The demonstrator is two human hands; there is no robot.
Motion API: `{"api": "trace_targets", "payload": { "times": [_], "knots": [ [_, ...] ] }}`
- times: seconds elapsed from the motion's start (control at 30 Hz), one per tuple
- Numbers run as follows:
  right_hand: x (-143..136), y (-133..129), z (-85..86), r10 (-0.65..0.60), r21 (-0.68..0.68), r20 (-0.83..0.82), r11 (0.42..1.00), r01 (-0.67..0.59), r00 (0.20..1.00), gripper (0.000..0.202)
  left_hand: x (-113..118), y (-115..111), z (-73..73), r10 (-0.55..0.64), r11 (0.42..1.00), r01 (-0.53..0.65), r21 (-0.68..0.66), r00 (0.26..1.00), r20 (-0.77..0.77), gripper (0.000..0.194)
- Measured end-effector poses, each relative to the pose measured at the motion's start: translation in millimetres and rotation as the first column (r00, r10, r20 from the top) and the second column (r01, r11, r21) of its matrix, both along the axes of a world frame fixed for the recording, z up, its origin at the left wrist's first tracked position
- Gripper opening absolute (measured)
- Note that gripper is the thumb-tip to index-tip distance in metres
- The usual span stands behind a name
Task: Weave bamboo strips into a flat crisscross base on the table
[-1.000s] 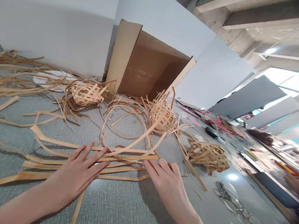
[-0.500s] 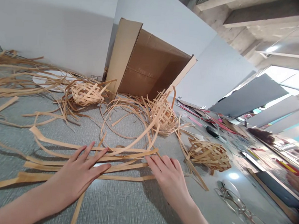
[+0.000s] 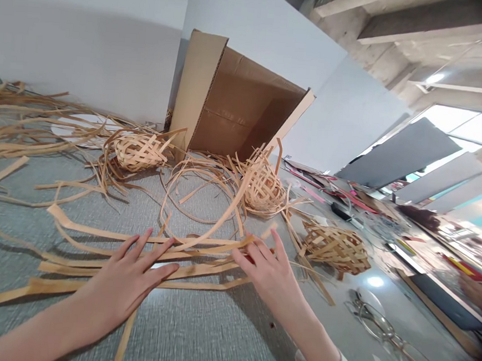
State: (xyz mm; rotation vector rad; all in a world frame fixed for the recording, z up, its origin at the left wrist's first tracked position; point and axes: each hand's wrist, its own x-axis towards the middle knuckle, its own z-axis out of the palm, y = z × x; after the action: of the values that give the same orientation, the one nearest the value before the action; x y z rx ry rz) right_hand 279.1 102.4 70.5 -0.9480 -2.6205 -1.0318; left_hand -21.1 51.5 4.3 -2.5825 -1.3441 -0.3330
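Note:
My left hand (image 3: 133, 278) lies flat with fingers spread, pressing on several tan bamboo strips (image 3: 59, 287) laid side by side across the grey tabletop. One crosswise strip (image 3: 124, 341) runs under that hand and out toward me. At the strips' right ends is my right hand (image 3: 269, 274), its thumb and curled fingers closed around a strip end, with one finger raised. How many strips it grips is hidden by the fingers. Just beyond the right hand, a long pale strip (image 3: 228, 213) bends up toward a loosely woven piece (image 3: 265, 188).
An open cardboard box (image 3: 246, 108) stands against the grey partition. Near it lies another woven bundle (image 3: 141, 150), with loose strips at left. On the right are a woven bamboo piece (image 3: 336, 248), eyeglasses (image 3: 395, 340) and a black-handled tool (image 3: 342, 213).
My right hand has lifted slightly and curled its fingers around strip ends, one finger now raised. The long pale strip beyond it has shifted. My left hand stays put.

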Motion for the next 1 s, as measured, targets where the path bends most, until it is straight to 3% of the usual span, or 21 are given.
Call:
{"api": "trace_targets", "payload": {
  "times": [0.43, 0.63, 0.8, 0.9, 1.0],
  "knots": [
    [-8, -29, 28.6, 0.019, 0.149, -0.075, 0.989, -0.008, 0.997, 0.034, 0, 1, -13.3, 0.007, 0.999, -0.007, 0.045, 1.000, -0.001, 0.052],
    [-16, -38, 28.4, 0.013, 0.167, -0.171, 0.986, 0.016, 0.985, 0.030, 3, 0, -14.7, 0.056, 0.998, -0.056, 0.004, 0.998, 0.018, 0.046],
    [-17, -40, 29.3, 0.008, 0.215, -0.237, 0.976, 0.045, 0.971, 0.025, 2, 1, -14.7, 0.015, 0.997, -0.022, 0.079, 0.996, 0.083, 0.037],
    [-12, -43, 37.3, 0.005, 0.192, -0.215, 0.981, 0.037, 0.977, 0.027, 2, 1, -13.5, 0.009, 0.996, -0.017, 0.092, 0.996, 0.091, 0.034],
    [-3, -43, 47.5, -0.005, 0.084, -0.152, 0.996, 0.017, 0.988, 0.034, 2, 0, -10.2, 0.014, 0.998, -0.018, 0.057, 0.997, 0.079, 0.033]
  ]
}}
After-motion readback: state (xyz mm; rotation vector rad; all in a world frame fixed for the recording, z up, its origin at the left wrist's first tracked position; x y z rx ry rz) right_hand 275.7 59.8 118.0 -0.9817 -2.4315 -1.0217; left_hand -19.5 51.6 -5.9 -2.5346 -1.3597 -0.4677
